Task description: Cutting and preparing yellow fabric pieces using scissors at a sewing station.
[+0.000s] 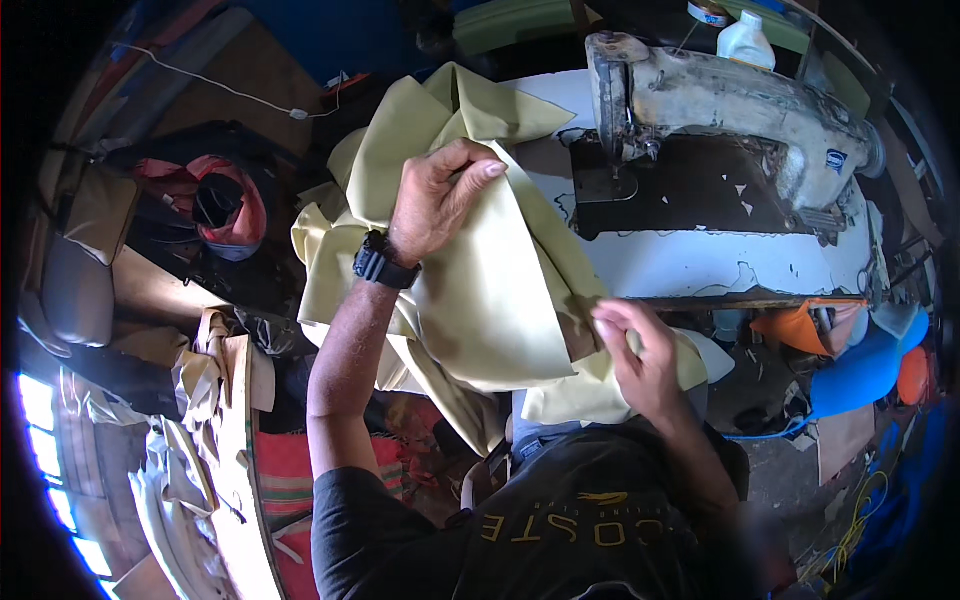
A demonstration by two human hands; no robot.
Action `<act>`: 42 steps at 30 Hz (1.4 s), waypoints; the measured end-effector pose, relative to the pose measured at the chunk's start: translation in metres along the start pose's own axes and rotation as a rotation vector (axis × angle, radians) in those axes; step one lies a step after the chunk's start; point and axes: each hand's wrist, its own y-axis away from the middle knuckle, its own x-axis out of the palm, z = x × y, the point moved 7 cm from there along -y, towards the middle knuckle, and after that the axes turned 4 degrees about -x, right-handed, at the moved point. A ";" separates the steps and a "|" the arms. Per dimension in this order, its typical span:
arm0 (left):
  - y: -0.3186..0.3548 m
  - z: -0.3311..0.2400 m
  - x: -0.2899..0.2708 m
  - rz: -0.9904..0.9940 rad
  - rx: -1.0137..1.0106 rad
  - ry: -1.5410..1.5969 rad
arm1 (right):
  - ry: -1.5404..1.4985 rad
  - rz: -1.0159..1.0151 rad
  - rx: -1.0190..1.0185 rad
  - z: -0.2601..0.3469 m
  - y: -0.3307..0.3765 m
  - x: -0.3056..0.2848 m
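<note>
A large, pale yellow sheet of fabric [480, 300], smooth like leatherette, lies bunched and folded in front of me, partly over the table and partly over my lap. My left hand [440, 195], with a black watch at the wrist, is closed on the fabric's upper edge, thumb pressed on top. Lower down on the right, my right hand [645, 360] has its fingertips together at the fabric's right edge, slightly blurred. Between the hands, one panel's straight edge runs diagonally over another layer, and a brownish patch shows beneath it.
Beyond the fabric, an old grey sewing machine [720, 95] stands on a worn white table [700, 262] with chipped edges. A white bottle [746, 42] is behind it. Fabric scraps hang over a wooden board [240, 430] at left. Blue [865, 370] and orange [810, 325] items lie at right.
</note>
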 end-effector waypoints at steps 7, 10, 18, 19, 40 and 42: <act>0.017 -0.026 0.010 -0.094 0.092 0.058 | -0.558 0.330 0.217 0.003 -0.035 0.053; 0.046 -0.030 0.010 -0.204 0.057 0.071 | -0.761 0.411 0.242 0.013 -0.016 0.063; 0.143 -0.059 0.050 -0.346 -0.008 0.093 | -0.797 0.146 0.250 0.004 0.018 0.090; 0.149 -0.062 0.052 -0.401 -0.027 0.023 | -0.849 0.157 0.282 0.002 0.018 0.093; 0.227 -0.072 0.077 -0.208 -0.678 0.487 | -0.785 0.243 0.092 0.045 0.011 0.060; 0.220 -0.062 0.063 -0.370 -0.561 0.608 | -0.958 0.242 0.205 0.038 0.012 0.053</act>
